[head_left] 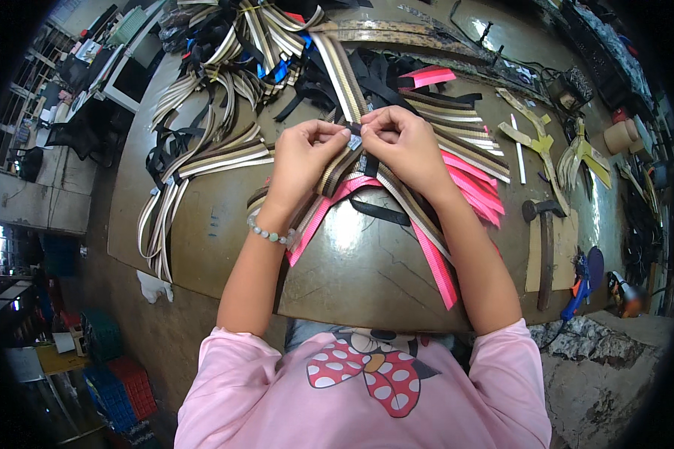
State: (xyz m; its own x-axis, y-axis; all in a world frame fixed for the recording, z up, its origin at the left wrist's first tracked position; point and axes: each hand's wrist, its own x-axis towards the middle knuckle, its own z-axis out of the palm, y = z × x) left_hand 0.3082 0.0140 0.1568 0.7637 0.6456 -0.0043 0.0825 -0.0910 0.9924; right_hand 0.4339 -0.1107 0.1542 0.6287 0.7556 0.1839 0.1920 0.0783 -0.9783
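On the counter (344,277), just beyond a pink strap (432,263), my left hand (307,153) and right hand (403,146) are almost together, thumb and finger of each pinching the striped strap (340,71) by a small pale label (355,141). I judge it best to pinch lightly and evenly, so the strap lies flat and untwisted. It looks coarsely woven, banded brown, tan and cream, and runs away from my fingertips past black straps (374,81) heaped farther back.

You pinch a strap (341,75) striped brown, tan and white; it stretches away from you above the surface (352,288), a small pale tag (355,141) at the pinched spot.
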